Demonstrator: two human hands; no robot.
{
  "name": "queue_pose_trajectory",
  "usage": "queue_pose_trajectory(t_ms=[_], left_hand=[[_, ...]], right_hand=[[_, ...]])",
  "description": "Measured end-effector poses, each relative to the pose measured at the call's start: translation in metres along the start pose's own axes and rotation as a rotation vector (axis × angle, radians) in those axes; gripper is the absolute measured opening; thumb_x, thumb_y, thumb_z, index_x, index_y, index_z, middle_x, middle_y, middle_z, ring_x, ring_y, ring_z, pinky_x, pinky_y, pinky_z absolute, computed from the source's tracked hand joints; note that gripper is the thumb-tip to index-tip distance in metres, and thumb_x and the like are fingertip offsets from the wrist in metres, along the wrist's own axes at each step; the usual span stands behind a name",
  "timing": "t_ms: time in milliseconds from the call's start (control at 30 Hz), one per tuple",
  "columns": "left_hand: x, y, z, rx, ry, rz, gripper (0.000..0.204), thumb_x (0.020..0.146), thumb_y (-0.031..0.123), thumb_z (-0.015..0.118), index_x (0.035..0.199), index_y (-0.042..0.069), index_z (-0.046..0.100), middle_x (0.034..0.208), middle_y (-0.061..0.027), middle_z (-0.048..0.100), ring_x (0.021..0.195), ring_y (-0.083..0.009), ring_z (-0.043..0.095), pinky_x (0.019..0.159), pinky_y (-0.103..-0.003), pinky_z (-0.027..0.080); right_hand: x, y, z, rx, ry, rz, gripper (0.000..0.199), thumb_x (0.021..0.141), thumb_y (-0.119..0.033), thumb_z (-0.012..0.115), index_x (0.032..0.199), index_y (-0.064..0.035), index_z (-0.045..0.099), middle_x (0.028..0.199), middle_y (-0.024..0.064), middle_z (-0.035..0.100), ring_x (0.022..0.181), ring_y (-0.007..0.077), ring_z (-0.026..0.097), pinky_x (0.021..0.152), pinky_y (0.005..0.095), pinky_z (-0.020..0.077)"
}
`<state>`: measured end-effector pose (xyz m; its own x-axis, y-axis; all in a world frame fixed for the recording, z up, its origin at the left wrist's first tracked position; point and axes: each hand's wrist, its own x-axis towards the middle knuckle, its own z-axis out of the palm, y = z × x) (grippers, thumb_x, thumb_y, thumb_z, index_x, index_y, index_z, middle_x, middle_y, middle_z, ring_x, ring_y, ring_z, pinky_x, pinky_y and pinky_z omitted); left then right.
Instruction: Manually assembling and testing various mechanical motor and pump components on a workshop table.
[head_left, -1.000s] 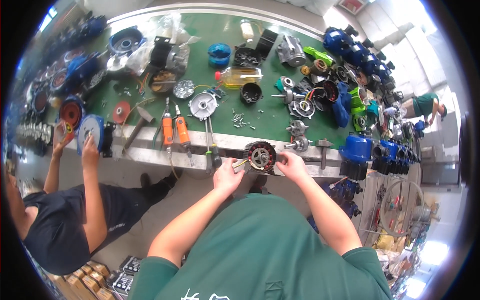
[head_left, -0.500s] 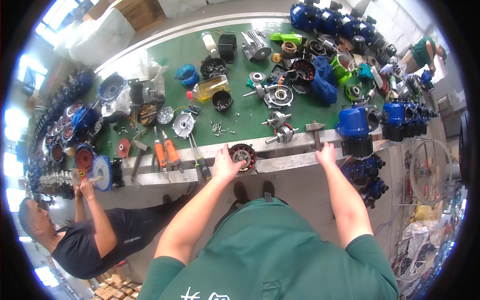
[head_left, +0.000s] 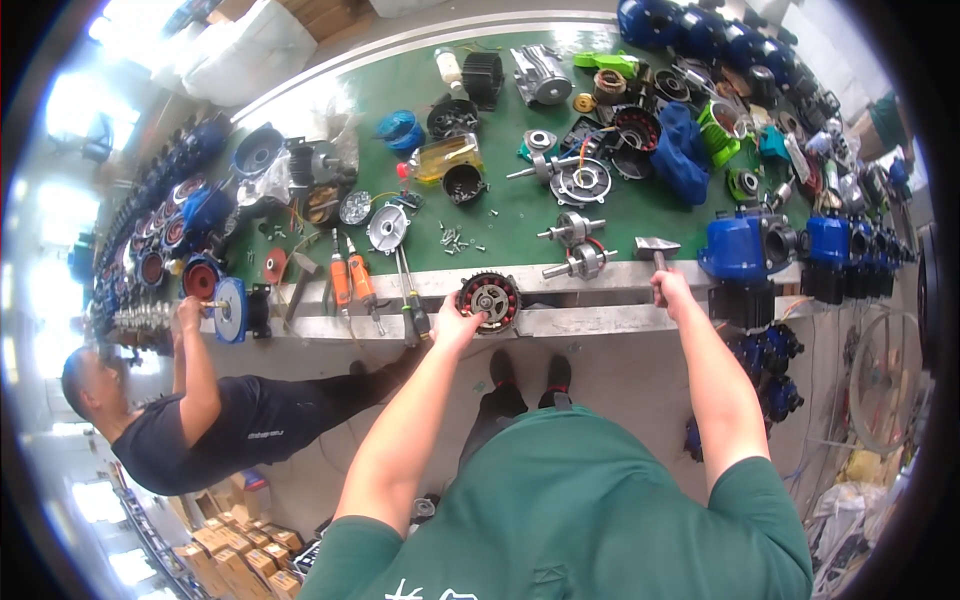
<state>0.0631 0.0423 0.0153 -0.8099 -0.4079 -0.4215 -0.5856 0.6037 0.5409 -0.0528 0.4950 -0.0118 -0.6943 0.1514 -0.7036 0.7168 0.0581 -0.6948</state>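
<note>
At the near bench edge, my left hand (head_left: 458,328) grips the left rim of a round black motor stator (head_left: 493,302) with red windings. Its thumb reaches over the front of the metal centre. The stator rests over the gap between the bench's metal rails. Farther right, my right hand (head_left: 672,291) is closed around the handle of a hammer (head_left: 657,244), whose head points away from me above the far rail. Between the hands, beyond the rails, two metal rotors with shafts (head_left: 583,262) lie on the green bench top (head_left: 515,236).
Two orange power screwdrivers (head_left: 361,280) and another hammer (head_left: 300,285) lie left of the stator. Loose screws (head_left: 455,241) and a silver end cover (head_left: 388,229) sit beyond. Blue motor housings (head_left: 738,247) stand right. A co-worker (head_left: 190,410) handles a shaft at the left.
The view has shifted, moving the bench rightward in the picture. My right hand has closed more fully around the hammer handle. My left hand still holds the stator, which shows more of its red windings.
</note>
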Motion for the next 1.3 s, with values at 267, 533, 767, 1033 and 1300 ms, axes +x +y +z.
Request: queue_pose_trajectory(t_ms=[267,533,767,1033,1300], left_hand=[[-0.016,0.029,-0.007,-0.017,-0.011,-0.156,0.095,0.064,0.038,0.09,0.144,0.009,0.049,0.115,-0.0057,0.072,0.109,-0.0198,0.067,0.098,-0.038,0.049],[-0.011,0.018,0.001,-0.039,0.002,-0.196,0.083,0.065,0.043,0.09,0.136,0.015,0.055,0.126,-0.0059,0.068,0.118,-0.0248,0.064,0.101,-0.047,0.044],[-0.019,0.034,-0.005,0.022,0.035,-0.197,0.076,0.068,0.044,0.088,0.132,0.015,0.058,0.123,-0.0065,0.069,0.118,-0.0259,0.064,0.102,-0.046,0.044],[-0.021,0.028,-0.008,0.002,-0.005,-0.204,0.075,0.069,0.044,0.087,0.132,0.015,0.057,0.127,-0.0071,0.066,0.122,-0.0279,0.061,0.103,-0.048,0.042],[-0.021,0.034,-0.008,0.062,-0.019,-0.211,0.078,0.07,0.047,0.086,0.135,0.016,0.055,0.128,-0.0083,0.063,0.123,-0.0277,0.06,0.104,-0.048,0.042]], right_hand=[[-0.116,0.009,0.029,-0.088,-0.134,-0.474,0.025,0.094,-0.011,0.066,0.107,-0.0034,0.047,0.068,0.0016,0.055,0.046,0.0106,0.05,0.041,0.0283,0.0427],[-0.184,-0.047,0.129,-0.73,-0.365,-0.716,0.033,0.094,-0.03,0.067,0.109,-0.0008,0.062,0.082,0.0178,0.068,0.074,0.0318,0.067,0.068,0.0426,0.0514],[-0.185,-0.057,0.198,-1.041,-0.468,-1.146,0.022,0.095,-0.024,0.062,0.099,-0.0038,0.057,0.082,0.0201,0.067,0.079,0.0419,0.066,0.07,0.0506,0.0517],[-0.218,-0.094,0.212,-0.924,-0.43,-1.264,0.019,0.093,-0.022,0.063,0.096,-0.0043,0.055,0.083,0.0196,0.065,0.08,0.0395,0.066,0.067,0.048,0.0522],[-0.184,-0.064,0.207,-1.253,-0.442,-0.932,0.031,0.099,-0.033,0.054,0.101,-0.0022,0.056,0.095,0.0235,0.069,0.09,0.0436,0.067,0.077,0.0547,0.052]])
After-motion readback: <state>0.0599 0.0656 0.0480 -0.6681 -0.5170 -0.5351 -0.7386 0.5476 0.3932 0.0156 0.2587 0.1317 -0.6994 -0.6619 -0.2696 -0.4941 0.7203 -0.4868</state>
